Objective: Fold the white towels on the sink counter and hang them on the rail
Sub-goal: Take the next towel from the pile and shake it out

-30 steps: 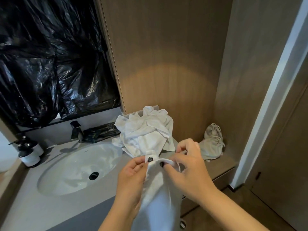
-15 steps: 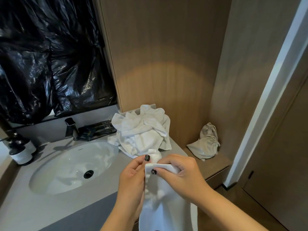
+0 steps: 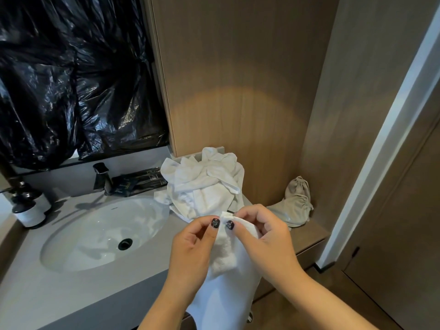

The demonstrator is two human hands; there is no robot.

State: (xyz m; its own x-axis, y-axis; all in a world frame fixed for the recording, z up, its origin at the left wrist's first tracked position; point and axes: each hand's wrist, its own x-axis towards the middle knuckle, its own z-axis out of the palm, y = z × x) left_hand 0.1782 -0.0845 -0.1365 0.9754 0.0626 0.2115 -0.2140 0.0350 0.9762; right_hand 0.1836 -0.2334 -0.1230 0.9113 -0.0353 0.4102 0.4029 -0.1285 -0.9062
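At the far left of the grey stone sink counter (image 3: pixel 71 289) stand two black-capped dispenser bottles with white labels (image 3: pixel 29 211). Next comes the oval white basin (image 3: pixel 95 236) with its black drain, and behind it a black faucet (image 3: pixel 102 178) beside a flat black packet (image 3: pixel 140 181). Above these, crinkled black plastic sheeting (image 3: pixel 71 79) covers the wall. To the right of the basin, a crumpled heap of white towels (image 3: pixel 204 184) sits on the counter against the wood-panelled wall (image 3: pixel 238 79).

In front of the heap, the left hand (image 3: pixel 192 248) and the right hand (image 3: pixel 266 241) pinch the top edge of one white terry towel (image 3: pixel 226 282), thumbs with dark-painted nails close together at a corner, fingers curled onto the cloth. The towel hangs straight down from that grip, its long axis vertical, lower end running out of the bottom of the view in front of the counter edge.

Further right, a beige drawstring cloth bag (image 3: pixel 295 206) lies on a lower wooden ledge (image 3: pixel 307 234).
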